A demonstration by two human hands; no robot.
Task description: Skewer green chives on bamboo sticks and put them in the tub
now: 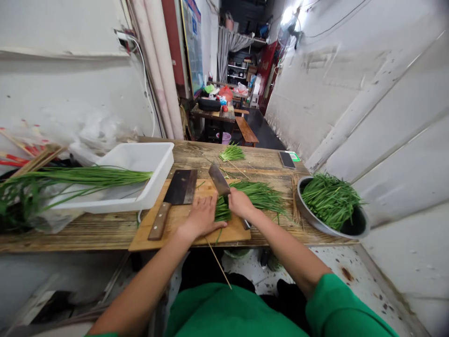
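My right hand [240, 203] grips a kitchen knife [219, 180] whose broad blade stands over a bundle of green chives. Part of its handle shows below my hand. My left hand [201, 216] rests on the cut end of the chives [222, 210], fingers bent over them and thumb stretched along the near side. To the right of the blade the long chives [261, 195] spread across the wooden cutting board [191, 230]. A second cleaver [181, 187], dark-bladed with a wooden handle, lies flat on the board left of my left hand.
A white plastic tray [154, 185] with long chives [105, 175] across it stands at left. A metal bowl [361, 230] heaped with cut chives [331, 199] sits at the right end. Farther back lie a small chive pile [232, 152] and a phone [286, 159]. A thin stick [219, 263] juts over the near edge.
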